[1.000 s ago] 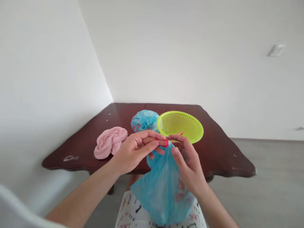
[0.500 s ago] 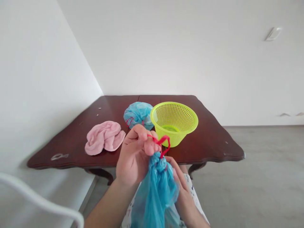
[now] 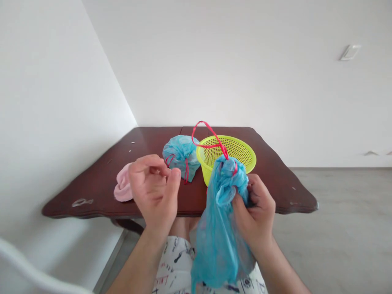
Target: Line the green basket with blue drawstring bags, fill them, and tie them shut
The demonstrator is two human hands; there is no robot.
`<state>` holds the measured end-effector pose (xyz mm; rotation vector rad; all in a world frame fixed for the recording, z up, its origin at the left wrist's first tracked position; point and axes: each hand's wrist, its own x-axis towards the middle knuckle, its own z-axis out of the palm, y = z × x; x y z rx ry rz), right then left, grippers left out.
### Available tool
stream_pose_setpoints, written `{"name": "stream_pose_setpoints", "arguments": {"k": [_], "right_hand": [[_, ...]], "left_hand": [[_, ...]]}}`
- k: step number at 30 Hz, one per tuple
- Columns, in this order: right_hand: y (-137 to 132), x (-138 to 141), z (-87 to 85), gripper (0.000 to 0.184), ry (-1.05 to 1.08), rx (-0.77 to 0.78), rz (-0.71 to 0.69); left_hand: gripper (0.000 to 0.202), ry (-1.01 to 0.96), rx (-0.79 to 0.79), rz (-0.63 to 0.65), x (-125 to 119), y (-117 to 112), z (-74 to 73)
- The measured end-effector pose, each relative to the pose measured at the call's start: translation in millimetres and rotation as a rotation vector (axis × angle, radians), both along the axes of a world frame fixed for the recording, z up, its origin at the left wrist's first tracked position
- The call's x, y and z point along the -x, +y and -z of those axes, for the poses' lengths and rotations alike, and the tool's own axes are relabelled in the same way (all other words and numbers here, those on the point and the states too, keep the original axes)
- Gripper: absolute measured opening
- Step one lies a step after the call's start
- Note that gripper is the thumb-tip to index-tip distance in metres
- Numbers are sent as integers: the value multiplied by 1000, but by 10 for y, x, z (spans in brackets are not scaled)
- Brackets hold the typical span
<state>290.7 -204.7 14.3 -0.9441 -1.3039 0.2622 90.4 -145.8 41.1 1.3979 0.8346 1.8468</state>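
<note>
My right hand [image 3: 255, 212] grips the gathered neck of a blue plastic bag [image 3: 219, 237] that hangs down over my lap. A red drawstring [image 3: 210, 136] loops up from the bag's top. My left hand [image 3: 154, 192] is curled to the left of the bag, apart from it, with thumb and fingers pinched together; I cannot make out anything in them. A second blue bag [image 3: 180, 155], tied with a red string, sits on the dark wooden table [image 3: 269, 179] beside a yellow-green plastic basket [image 3: 232, 153].
A pink cloth [image 3: 122, 188] lies on the table's left part, half hidden by my left hand. White walls meet behind the table. A white chair edge [image 3: 36, 269] shows at the bottom left. Grey floor lies to the right.
My left hand has let go of the red string and moved left. My right hand has come up and closed round the bag's neck. The string loop now stands free above the bag.
</note>
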Motion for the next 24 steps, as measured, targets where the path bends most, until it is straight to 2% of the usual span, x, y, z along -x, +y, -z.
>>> {"name": "stream_pose_setpoints", "arguments": {"k": [2,5,6,7,10,14,16,20,24], "right_hand": [[100,-1,5,10,-72,-33,33],[254,20,48,14,-239,-76,-2],[301,19,66,17,-303,-85,-45],[341,10,86,22,-358,-90,-94],[420,-49,181,45,-427,-70,-203],[440,-96,346,63,-322,-47,-162],[437,-78,388,54,-272,-64,-94],[435,-43,371,19,-290,-39,-49],[412,-74,351,20,-252,-27,-62]], "left_hand": [[23,137,-107,67,9,-54,-7],[49,350,-86,315,-29,-37,-18],[54,392,-85,336,-39,0,-11],[51,434,-107,321,-43,49,5],[20,558,-197,227,-34,211,95],[19,643,-183,207,-55,334,256],[18,680,-156,250,-92,340,321],[21,720,-120,365,-129,280,390],[38,661,-96,526,-74,219,435]]}}
